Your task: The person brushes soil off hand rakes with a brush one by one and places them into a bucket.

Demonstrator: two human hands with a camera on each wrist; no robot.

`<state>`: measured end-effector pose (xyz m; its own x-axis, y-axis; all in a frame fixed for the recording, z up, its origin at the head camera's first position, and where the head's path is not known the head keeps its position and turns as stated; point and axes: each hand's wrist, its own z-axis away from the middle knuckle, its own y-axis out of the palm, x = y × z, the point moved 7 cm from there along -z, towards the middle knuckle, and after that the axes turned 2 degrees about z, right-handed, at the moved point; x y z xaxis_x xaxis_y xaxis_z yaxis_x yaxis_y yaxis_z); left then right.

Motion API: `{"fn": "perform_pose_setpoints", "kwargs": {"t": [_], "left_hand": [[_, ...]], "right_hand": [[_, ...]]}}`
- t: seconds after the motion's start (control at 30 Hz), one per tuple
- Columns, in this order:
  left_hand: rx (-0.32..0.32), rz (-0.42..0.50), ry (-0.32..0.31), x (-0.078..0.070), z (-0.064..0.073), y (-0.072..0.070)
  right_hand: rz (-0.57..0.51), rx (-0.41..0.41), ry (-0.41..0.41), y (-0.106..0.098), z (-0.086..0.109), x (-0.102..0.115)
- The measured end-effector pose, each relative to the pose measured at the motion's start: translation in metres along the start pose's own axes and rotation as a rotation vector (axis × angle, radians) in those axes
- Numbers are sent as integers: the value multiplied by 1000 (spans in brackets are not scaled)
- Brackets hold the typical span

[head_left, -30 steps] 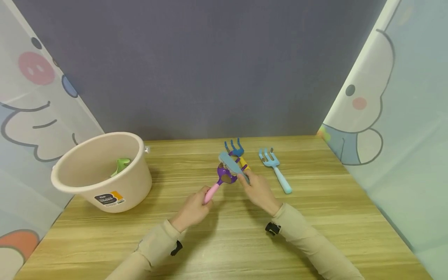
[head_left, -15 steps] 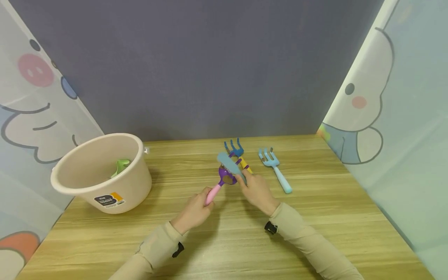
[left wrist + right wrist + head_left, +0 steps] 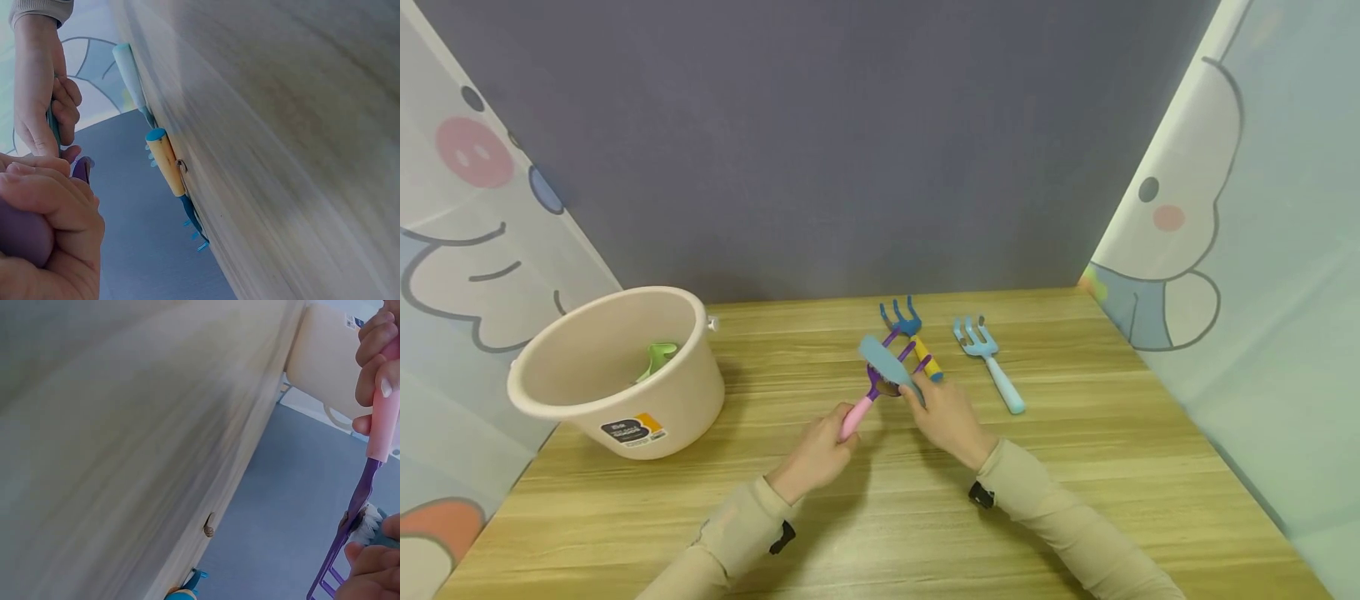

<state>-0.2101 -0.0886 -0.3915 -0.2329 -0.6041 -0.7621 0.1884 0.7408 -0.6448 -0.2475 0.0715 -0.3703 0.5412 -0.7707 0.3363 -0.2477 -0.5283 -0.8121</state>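
From my remote post, I see left hand (image 3: pixel 815 450) gripping pink-handled purple fork (image 3: pixel 873 389) above table (image 3: pixel 790 358) — likely steadying it — right hand (image 3: pixel 951 423) gripping blue brush (image 3: pixel 883 358), bristles (image 3: pixel 367 526) against fork's brown-marked face, presumably for scrubbing.

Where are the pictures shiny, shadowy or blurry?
Head view: a pale shine on the table at the front, a soft shadow beside the left hand. Left wrist view: tilted, the nearest wood smeary. Right wrist view: tilted too, the closest wood blurry.
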Motion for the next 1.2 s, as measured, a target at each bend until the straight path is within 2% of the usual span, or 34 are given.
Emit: {"fn": "perform_pose_setpoints", "kwargs": {"t": [0.47,0.73,0.9,1.03,1.2], "left_hand": [[-6,23,-22,5,2,1],[-6,12,-15,8,3,2],[-5,1,-4,7,5,2],[5,-12,7,5,7,2],[13,-19,26,2,8,2]], "right_hand": [[-62,106,-10,5,4,5],[-177,177,110,3,3,-2],[-211,126,162,-5,-1,-6],[-170,66,159,-9,-4,-8],[-99,37,145,-10,-7,-8]]}}
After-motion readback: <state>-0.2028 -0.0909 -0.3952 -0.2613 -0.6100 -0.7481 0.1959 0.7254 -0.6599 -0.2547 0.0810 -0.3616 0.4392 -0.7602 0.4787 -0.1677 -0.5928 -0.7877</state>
